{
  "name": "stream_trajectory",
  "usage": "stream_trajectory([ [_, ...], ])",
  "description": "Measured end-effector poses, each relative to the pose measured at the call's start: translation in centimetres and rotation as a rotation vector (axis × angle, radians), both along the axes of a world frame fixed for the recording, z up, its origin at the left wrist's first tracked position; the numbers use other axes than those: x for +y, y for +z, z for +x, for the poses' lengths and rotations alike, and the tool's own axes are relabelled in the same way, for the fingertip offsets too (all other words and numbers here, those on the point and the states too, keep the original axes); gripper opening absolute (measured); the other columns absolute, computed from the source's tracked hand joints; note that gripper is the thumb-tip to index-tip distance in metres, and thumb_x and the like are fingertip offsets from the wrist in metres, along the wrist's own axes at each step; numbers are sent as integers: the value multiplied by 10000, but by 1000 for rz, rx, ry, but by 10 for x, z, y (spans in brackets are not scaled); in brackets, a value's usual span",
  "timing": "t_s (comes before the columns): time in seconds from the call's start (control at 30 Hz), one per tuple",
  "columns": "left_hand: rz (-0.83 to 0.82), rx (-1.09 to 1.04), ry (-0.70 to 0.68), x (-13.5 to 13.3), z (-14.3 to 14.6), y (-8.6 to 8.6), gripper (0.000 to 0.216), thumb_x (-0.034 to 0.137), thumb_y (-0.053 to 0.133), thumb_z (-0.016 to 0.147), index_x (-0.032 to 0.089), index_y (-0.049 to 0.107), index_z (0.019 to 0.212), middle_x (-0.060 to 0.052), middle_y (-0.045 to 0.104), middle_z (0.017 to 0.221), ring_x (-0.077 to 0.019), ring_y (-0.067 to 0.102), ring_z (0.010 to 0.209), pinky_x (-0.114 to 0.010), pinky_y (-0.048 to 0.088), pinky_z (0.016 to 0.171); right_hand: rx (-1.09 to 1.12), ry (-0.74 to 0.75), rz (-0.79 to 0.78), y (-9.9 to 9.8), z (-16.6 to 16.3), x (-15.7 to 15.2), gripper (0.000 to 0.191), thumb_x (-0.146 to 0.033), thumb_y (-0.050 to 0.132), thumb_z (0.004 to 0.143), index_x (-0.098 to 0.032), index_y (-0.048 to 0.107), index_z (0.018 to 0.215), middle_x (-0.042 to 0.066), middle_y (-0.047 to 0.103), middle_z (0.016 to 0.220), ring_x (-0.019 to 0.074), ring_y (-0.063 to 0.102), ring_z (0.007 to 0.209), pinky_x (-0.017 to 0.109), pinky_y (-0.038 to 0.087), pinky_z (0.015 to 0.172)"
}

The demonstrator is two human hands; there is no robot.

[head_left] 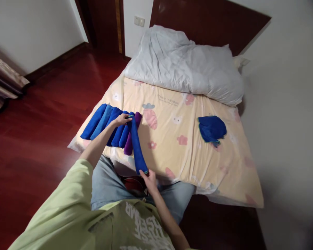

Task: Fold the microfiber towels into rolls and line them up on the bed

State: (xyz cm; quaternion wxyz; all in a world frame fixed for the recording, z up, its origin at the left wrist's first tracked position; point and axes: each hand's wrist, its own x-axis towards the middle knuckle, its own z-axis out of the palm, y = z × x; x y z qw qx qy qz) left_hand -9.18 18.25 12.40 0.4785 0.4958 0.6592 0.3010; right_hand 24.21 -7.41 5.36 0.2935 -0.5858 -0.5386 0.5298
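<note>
A long folded blue towel (pixel 137 144) with green edging is stretched between my two hands. My left hand (pixel 122 119) is closed on its far end, above the row of rolls. Close to my lap, my right hand (pixel 149 180) pinches the near end. Beneath and to the left lies a row of several rolled towels, among them a dark blue roll (pixel 94 121), a lighter blue roll (pixel 101 122) and a purple roll (pixel 128 144). The held towel partly covers the purple one. Apart on the right, a crumpled blue towel (pixel 212 128) with green edging rests on the bed.
The bed carries a pale yellow printed sheet (pixel 169 128). A bunched white quilt (pixel 182 64) lies at its head, before a dark wooden headboard (pixel 211 21). A white wall (pixel 289 104) stands along the right side. Reddish wooden floor (pixel 49 114) extends to the left.
</note>
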Motion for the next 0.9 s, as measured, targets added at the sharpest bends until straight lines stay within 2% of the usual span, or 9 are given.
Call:
stream_trajectory([
  [0.07, -30, 14, 66, 21, -9, -3, 557, 620, 847, 640, 161, 713, 927, -36, 671, 853, -202, 646, 828, -271, 557, 641, 28, -46, -14, -3, -43, 1, 485, -635, 724, 772, -154, 675, 731, 15, 628, 645, 156, 534, 621, 261, 446, 591],
  [0.17, -67, 46, 80, 55, -19, -7, 463, 540, 873, 645, 161, 708, 853, -39, 662, 818, -195, 646, 798, -268, 540, 638, 64, -104, -61, -7, -88, 11, 417, -573, 719, 778, -158, 688, 772, 8, 636, 658, 155, 531, 618, 263, 442, 589],
  [0.3, -60, 133, 57, 98, -26, -21, 393, 474, 866, 661, 156, 733, 849, -40, 664, 769, -190, 641, 730, -261, 516, 616, 33, -90, -71, -17, -125, 31, 337, -509, 693, 814, -174, 695, 784, 7, 639, 639, 162, 550, 592, 271, 444, 585],
  [0.43, -53, 200, 80, 123, -24, -49, 356, 425, 857, 665, 161, 759, 882, -50, 696, 792, -188, 652, 744, -243, 506, 629, -54, -109, -78, -30, -156, 43, 255, -440, 738, 807, -193, 682, 785, 6, 648, 622, 164, 582, 565, 266, 458, 581],
  [0.53, -59, 128, 85, 131, -21, -65, 344, 399, 839, 699, 157, 762, 930, -53, 712, 830, -184, 659, 785, -239, 518, 665, -99, -146, -36, -33, -167, 43, 249, -422, 756, 802, -200, 652, 760, 13, 659, 637, 160, 586, 561, 260, 457, 577],
  [0.67, 3, 7, 18, 141, -19, -68, 364, 382, 780, 802, 134, 751, 1068, -71, 730, 918, -176, 656, 813, -273, 549, 747, -138, -130, 11, -26, -158, 45, 294, -491, 702, 852, -203, 660, 806, 39, 700, 741, 177, 618, 651, 281, 482, 669],
  [0.8, 102, 226, -1, 149, -17, -68, 342, 289, 776, 798, 155, 759, 1112, -78, 746, 1049, -232, 673, 997, -340, 530, 968, -168, -97, -86, -23, -149, 55, 288, -507, 699, 832, -222, 657, 818, 37, 686, 767, 186, 601, 677, 292, 475, 687],
  [0.9, 92, 363, 5, 145, -14, -74, 318, 236, 734, 798, 165, 775, 1105, -86, 756, 1081, -272, 663, 1102, -347, 491, 1044, -170, -70, -97, -26, -153, 63, 265, -470, 713, 794, -237, 602, 733, 16, 647, 705, 189, 581, 695, 287, 465, 687],
])
